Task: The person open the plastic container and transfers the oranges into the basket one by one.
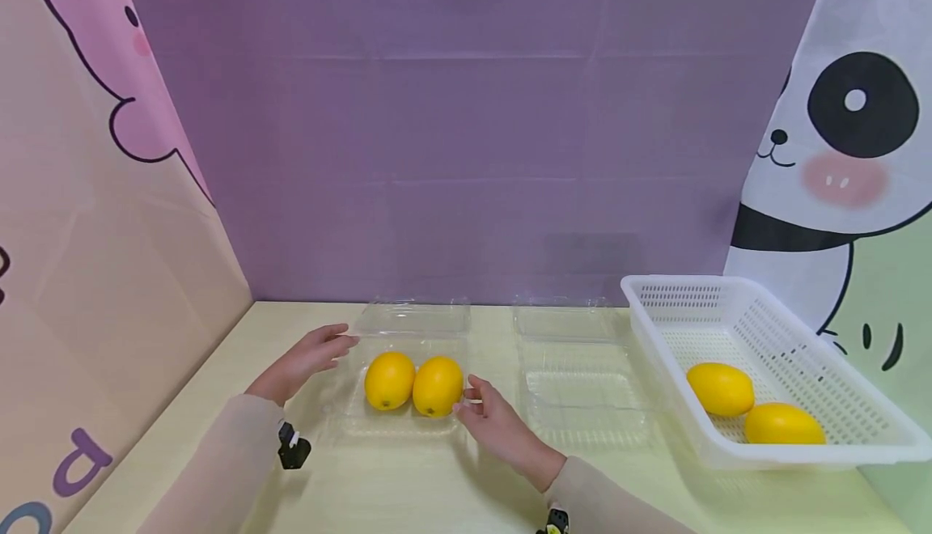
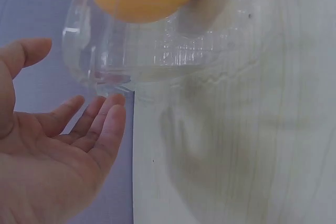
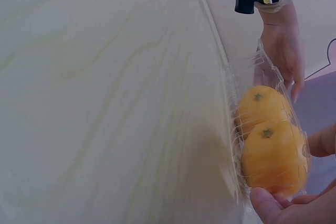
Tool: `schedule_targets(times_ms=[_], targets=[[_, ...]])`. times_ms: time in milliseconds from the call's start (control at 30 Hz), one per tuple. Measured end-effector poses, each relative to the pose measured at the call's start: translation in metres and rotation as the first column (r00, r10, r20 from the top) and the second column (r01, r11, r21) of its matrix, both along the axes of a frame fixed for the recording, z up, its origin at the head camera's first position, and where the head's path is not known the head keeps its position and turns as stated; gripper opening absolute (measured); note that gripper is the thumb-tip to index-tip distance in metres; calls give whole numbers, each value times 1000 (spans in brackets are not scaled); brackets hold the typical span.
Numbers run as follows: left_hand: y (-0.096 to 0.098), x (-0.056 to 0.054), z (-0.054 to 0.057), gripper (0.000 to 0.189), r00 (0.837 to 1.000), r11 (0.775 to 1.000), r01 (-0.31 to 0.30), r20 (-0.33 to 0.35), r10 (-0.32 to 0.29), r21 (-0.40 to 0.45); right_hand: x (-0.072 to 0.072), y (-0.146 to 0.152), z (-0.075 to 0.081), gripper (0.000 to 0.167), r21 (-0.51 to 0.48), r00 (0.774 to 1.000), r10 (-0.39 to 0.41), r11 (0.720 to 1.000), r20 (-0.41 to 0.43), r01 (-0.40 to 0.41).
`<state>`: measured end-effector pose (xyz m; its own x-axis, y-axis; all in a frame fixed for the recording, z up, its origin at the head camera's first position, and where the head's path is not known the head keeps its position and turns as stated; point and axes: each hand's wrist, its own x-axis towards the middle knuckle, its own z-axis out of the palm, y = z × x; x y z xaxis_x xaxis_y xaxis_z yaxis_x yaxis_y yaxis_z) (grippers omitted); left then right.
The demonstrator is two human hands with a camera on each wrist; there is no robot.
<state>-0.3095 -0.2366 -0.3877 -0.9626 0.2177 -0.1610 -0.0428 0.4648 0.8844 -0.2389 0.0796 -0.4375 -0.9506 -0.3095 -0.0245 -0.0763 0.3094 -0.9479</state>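
Observation:
Two yellow-orange oranges, a left orange and a right orange, sit side by side in a clear plastic clamshell box. Its lid lies folded back, away from me. At the box's left, my left hand hovers with fingers loosely extended and nothing in them; the left wrist view shows its fingertips right by the clear plastic edge. My right hand is at the box's right wall, fingertips close beside the right orange. In the right wrist view its thumb and fingers are spread apart around that corner.
A second open clear clamshell box stands to the right. Beyond it, a white perforated basket holds two more yellow fruits. Purple cloth rises behind the pale wooden table, with printed cloths on both sides.

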Motion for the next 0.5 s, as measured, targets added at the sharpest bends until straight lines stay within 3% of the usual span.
schedule_targets(times_ms=[500], targets=[[-4, 14, -9, 71, 1000, 997, 9, -2, -9, 80, 2, -1, 3, 68, 4, 1000, -8, 1000, 7, 8]])
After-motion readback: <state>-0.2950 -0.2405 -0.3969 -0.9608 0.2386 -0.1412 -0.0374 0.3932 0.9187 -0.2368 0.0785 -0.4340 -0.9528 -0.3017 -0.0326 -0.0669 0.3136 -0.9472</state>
